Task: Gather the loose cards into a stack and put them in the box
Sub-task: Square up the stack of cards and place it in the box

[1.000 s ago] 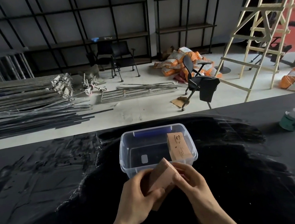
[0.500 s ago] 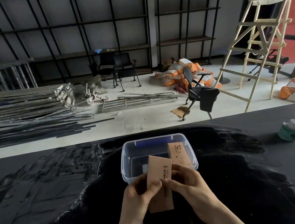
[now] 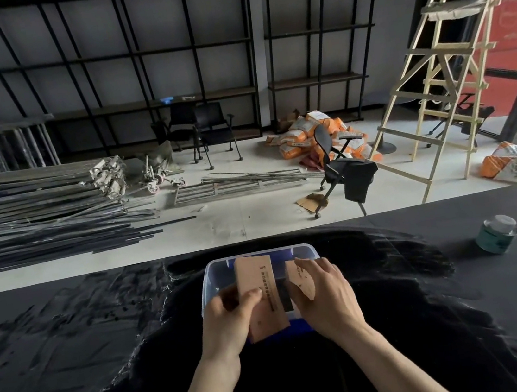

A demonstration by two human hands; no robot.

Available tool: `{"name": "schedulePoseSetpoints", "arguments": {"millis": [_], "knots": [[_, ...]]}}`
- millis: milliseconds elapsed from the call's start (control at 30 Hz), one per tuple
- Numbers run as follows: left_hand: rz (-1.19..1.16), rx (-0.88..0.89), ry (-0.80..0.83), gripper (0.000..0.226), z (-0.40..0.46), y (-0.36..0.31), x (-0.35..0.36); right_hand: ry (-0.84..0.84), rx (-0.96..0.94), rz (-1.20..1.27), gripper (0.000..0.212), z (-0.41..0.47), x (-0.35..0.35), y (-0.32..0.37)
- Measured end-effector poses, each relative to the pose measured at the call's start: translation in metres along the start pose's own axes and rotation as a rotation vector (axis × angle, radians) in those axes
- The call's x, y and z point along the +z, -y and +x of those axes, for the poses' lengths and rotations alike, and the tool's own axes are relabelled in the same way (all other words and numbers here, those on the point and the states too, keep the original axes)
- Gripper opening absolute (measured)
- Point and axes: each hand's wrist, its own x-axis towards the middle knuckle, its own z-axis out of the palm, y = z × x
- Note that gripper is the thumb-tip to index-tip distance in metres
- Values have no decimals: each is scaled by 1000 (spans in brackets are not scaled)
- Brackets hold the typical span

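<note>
Both hands reach forward over the clear box (image 3: pixel 209 289) at lower centre of the frame. The left hand (image 3: pixel 226 321) grips a tan stack (image 3: pixel 259 295) of cards, thumb pressed across its face, the stack tilted upright above the box's near edge. The right hand (image 3: pixel 326 296) lies palm down over the box's right side, fingers bent onto a second card bundle (image 3: pixel 300 278) standing inside; whether it truly pinches that bundle is hard to tell. The box sits on a black table (image 3: pixel 73 354). A green jar (image 3: pixel 496 233) stands at right. Behind are a pale floor, a ladder (image 3: pixel 439 70) upper right, a chair (image 3: pixel 337 164), and metal bars (image 3: pixel 37 213) at left.
</note>
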Motion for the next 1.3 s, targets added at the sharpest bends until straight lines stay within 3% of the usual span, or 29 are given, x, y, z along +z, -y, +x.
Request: {"name": "schedulePoseSetpoints", "arguments": {"millis": [100, 167, 300, 500, 667, 767, 933, 1067, 1200, 1300], "knots": [[28, -18, -47, 11, 12, -6, 4, 184, -36, -299, 80, 11, -1, -12], [42, -11, -70, 11, 19, -8, 6, 295, -37, -407, 86, 15, 4, -19], [81, -40, -97, 22, 27, -5, 6, 411, 5, -391, 92, 9, 12, -26], [117, -46, -112, 29, 33, -2, 7, 358, -17, -409, 95, -6, 11, -30], [201, -84, -79, 37, 38, 1, 16, 331, -27, -433, 78, -30, 6, -34], [267, -136, -47, 41, 36, 9, 23, 319, -28, -403, 89, -51, 5, -33], [439, -230, 35, 56, 31, 32, 33, 192, -43, -503, 73, -70, 6, -41], [535, -299, 108, 59, 30, 40, 43, 171, -77, -458, 75, -69, 7, -45], [612, -317, 167, 66, 32, 39, 49, 251, -43, -306, 106, -54, -3, -42], [733, -280, 172, 71, 33, 40, 50, 259, -44, -306, 99, -36, -6, -47]]}}
